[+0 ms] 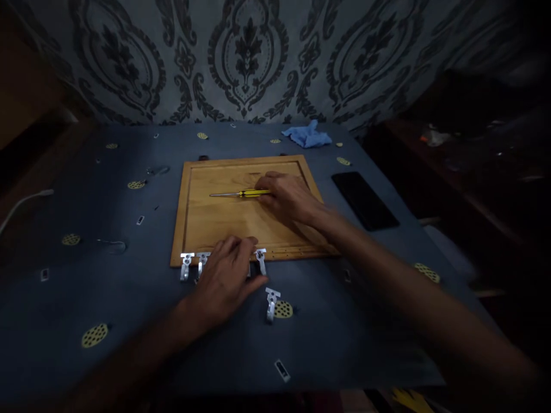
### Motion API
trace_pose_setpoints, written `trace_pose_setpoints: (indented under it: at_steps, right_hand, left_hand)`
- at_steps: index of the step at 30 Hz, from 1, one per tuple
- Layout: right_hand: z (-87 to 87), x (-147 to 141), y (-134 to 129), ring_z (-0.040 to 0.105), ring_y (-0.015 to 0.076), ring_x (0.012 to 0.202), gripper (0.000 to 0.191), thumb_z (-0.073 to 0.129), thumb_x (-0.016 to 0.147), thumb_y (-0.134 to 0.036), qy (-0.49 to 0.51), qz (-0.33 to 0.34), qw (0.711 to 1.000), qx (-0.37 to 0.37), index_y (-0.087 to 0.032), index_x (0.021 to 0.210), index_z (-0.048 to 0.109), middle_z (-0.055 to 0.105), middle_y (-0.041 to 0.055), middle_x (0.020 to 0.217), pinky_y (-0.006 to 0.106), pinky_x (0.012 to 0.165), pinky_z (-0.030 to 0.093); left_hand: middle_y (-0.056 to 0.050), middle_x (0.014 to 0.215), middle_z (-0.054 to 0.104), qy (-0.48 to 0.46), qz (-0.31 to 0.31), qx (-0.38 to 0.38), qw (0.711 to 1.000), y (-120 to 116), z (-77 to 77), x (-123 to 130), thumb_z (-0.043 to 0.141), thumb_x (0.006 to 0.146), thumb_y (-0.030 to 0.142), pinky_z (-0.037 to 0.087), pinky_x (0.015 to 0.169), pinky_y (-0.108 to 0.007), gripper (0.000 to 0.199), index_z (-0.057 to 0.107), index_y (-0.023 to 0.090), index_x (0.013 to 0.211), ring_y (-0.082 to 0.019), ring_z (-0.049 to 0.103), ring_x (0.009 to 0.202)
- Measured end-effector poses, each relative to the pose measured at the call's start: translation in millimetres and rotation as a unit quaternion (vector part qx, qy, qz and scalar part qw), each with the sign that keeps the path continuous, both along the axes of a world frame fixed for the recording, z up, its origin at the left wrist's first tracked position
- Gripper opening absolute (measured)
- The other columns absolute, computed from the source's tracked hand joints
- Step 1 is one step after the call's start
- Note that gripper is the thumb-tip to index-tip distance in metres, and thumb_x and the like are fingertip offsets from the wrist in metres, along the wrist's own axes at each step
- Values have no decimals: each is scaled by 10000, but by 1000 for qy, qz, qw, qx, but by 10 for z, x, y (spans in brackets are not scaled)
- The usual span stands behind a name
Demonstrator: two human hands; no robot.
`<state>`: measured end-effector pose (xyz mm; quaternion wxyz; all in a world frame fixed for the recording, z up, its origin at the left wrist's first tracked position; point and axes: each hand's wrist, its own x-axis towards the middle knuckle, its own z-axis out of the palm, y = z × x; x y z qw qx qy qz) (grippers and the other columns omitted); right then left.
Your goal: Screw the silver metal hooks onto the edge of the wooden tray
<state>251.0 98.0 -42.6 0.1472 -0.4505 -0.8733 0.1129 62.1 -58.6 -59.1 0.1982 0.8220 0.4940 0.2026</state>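
A wooden board [224,223] with a raised frame lies flat on the table. My right hand [284,195] is closed around the yellow-and-black handle of a screwdriver [247,194], whose metal shaft points left above the board. Over the board's near edge rests my left hand [228,275], thumb apart from the bent fingers, covering part of a row of metal hooks. On that edge a hook [185,267] sits at the left end, another hook [202,263] beside it, and a further hook [260,261] just right of my left fingers. One loose hook [271,304] lies on the table nearer me.
A dark phone [365,201] lies right of the board. Behind it is a crumpled blue cloth [307,135]. Small clear pieces [112,245] lie on the patterned tablecloth [129,287] to the left, near a white cable [26,206]. A patterned wall [247,57] rises behind.
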Motion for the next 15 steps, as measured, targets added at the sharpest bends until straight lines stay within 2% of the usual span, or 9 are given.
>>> trace_pose_setpoints:
  at_steps: [4, 6, 9, 10, 12, 15]
  right_hand:
    - [167, 172, -343, 606, 158, 737, 165, 701, 906, -268, 96, -48, 994, 36, -174, 1039, 722, 687, 43, 927, 287, 654, 445]
    - [256, 211, -592, 564, 122, 625, 170, 746, 886, -354, 299, -105, 947, 57, -198, 946, 713, 657, 2, 827, 269, 568, 430]
    - [324, 201, -950, 491, 103, 466, 213, 684, 939, -425, 472, -173, 861, 75, -236, 856, 633, 559, -54, 611, 262, 460, 378]
    - [319, 186, -1043, 492, 95, 440, 229, 648, 962, -440, 513, -173, 838, 76, -244, 857, 595, 606, -44, 661, 265, 433, 368]
    - [273, 151, -1177, 509, 95, 431, 237, 591, 995, -461, 552, -186, 809, 76, -253, 890, 548, 692, -12, 790, 267, 402, 372]
    - [170, 105, -1276, 579, 120, 458, 259, 608, 984, -494, 574, -193, 790, 92, -253, 916, 540, 711, -4, 789, 271, 406, 442]
  left_hand:
    - [-87, 1159, 670, 5, 1, 5, 1000, -5, 7, 1, 745, 889, 216, 532, 951, -487, 450, 480, 193, 1252, -288, 631, 1107]
    - [-84, 1146, 669, 4, -2, 6, 1000, -5, 12, 3, 752, 885, 220, 531, 949, -483, 460, 480, 188, 1254, -287, 633, 1103]
    - [-77, 1141, 663, 7, 1, -1, 1000, 2, 20, 3, 770, 872, 223, 533, 946, -479, 455, 490, 195, 1230, -294, 633, 1113]
    - [-74, 1143, 661, 7, 3, -4, 1000, 4, 23, 1, 774, 868, 221, 534, 944, -479, 454, 492, 200, 1223, -295, 634, 1114]
    - [-72, 1154, 657, 6, 4, -8, 1000, 9, 27, -4, 777, 866, 221, 534, 948, -483, 468, 485, 209, 1231, -297, 635, 1121]
    - [-68, 1162, 657, 6, 0, -7, 1000, 12, 23, -10, 779, 871, 232, 529, 963, -492, 498, 463, 216, 1256, -298, 631, 1134]
